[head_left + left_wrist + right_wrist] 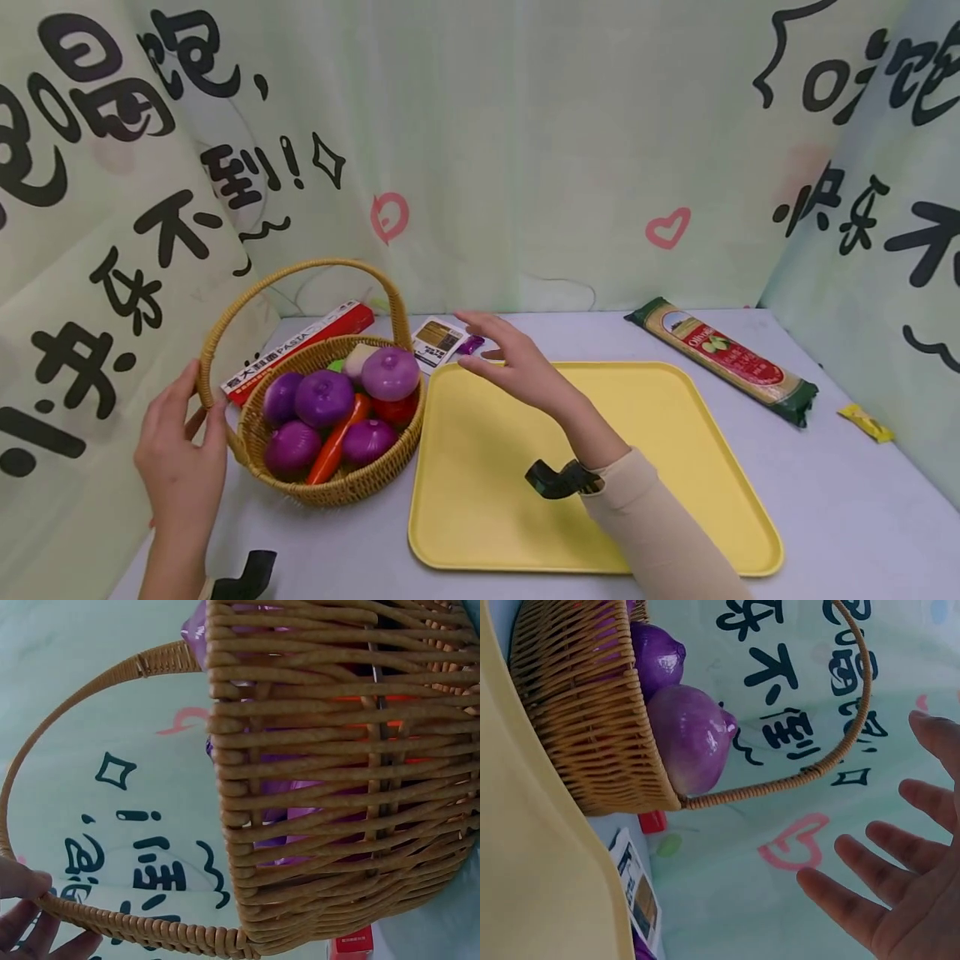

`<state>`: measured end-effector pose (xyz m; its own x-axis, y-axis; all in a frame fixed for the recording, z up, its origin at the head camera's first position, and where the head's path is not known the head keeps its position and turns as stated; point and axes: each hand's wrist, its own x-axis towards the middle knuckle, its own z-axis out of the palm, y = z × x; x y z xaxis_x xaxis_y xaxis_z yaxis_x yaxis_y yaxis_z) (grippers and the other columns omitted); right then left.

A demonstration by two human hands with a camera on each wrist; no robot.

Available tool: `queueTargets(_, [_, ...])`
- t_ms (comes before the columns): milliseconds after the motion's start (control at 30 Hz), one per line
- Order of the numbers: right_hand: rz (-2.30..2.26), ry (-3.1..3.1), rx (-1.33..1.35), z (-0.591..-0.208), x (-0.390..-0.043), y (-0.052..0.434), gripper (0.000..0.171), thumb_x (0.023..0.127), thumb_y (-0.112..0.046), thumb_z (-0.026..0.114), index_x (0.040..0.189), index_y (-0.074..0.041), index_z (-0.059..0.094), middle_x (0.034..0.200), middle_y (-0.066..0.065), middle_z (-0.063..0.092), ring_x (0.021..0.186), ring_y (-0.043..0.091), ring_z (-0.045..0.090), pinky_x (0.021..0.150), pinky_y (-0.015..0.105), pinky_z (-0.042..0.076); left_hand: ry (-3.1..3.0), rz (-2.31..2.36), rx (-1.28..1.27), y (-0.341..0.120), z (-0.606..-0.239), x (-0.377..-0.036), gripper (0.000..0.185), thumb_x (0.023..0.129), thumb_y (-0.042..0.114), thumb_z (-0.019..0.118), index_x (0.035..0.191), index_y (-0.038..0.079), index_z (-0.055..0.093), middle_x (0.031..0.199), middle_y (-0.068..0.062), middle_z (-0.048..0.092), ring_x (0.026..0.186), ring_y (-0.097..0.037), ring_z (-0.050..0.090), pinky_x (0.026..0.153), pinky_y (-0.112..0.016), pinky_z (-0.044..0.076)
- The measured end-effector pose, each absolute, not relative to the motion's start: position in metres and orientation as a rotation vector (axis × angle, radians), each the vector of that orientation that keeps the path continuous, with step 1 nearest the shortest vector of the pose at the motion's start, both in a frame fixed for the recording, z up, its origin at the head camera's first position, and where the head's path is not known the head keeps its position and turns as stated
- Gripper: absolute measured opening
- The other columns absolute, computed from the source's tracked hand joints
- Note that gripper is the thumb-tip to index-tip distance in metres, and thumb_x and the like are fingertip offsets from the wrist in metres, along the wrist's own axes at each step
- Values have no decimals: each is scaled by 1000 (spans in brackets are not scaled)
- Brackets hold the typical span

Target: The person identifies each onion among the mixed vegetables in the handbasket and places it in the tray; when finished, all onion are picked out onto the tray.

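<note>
A wicker basket (337, 492) with a tall arched handle (322, 265) stands on the table at the left. It holds several purple onions (324, 398), an orange-red carrot (333, 446), a red round item (397, 408) and a whitish one. My left hand (183, 450) pinches the left side of the handle between thumb and fingers, as the left wrist view also shows. To the right of the basket, my right hand (510, 358) hovers over the back left of the yellow tray (480, 508). Its fingers are spread and hold nothing; the right wrist view shows them apart from the handle.
A red and white pasta box (300, 350) lies behind the basket. Beside it are a printed card (437, 342) and a small purple packet (471, 345). An olive-labelled green-ended pack (723, 354) and a yellow sachet (866, 422) lie at the right. Printed curtains (525, 167) enclose the table.
</note>
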<state>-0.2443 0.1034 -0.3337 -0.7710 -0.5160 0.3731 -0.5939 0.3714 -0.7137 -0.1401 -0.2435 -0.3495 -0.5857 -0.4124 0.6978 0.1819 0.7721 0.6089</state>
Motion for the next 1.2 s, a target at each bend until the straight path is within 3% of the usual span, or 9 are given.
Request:
queueTargets(100, [1466, -2537, 1047, -334, -251, 88, 56, 93, -25, 59, 145, -23, 37, 145, 5, 43, 123, 24, 51, 95, 40, 54, -2039, -831, 195, -245, -351, -142, 56, 86, -2, 62, 135, 25, 53, 125, -15, 57, 108, 16, 41, 80, 9, 34])
queueTargets(267, [1618, -2580, 1043, -332, -264, 65, 53, 95, -26, 56, 145, -24, 38, 144, 4, 45, 124, 24, 52, 92, 37, 54, -2034, -829, 198, -245, -352, -144, 56, 86, -1, 62, 135, 26, 53, 124, -16, 57, 106, 15, 41, 79, 9, 34])
queueTargets(500, [1978, -2654, 1014, -332, -276, 37, 53, 98, -31, 47, 147, -15, 32, 148, 13, 39, 132, 29, 44, 94, 49, 53, -2015, -827, 165, -246, -352, -146, 55, 86, -3, 62, 134, 23, 54, 121, -18, 57, 104, 22, 36, 79, 9, 34])
queueTargets(733, [2036, -2715, 916, -337, -279, 22, 49, 100, -34, 43, 146, -19, 35, 150, 7, 37, 135, 29, 40, 95, 53, 51, -2023, -843, 162, -246, -353, -145, 57, 85, -6, 62, 134, 22, 54, 120, -20, 57, 104, 21, 35, 80, 9, 35])
queueTargets(1067, [1881, -2822, 896, -347, -285, 7, 53, 94, -39, 54, 143, -24, 41, 149, 9, 38, 129, 30, 47, 86, 43, 58, -2026, -842, 162, -245, -353, -144, 58, 84, -7, 63, 134, 22, 54, 119, -19, 57, 103, 22, 35, 80, 9, 34])
queueTargets(1200, [1615, -2909, 1075, -346, -282, -2, 63, 87, -39, 65, 144, -29, 39, 147, 7, 42, 126, 25, 48, 93, 36, 54, -2020, -834, 159, -245, -353, -144, 58, 84, -7, 63, 134, 22, 54, 120, -19, 57, 104, 22, 35, 81, 8, 34])
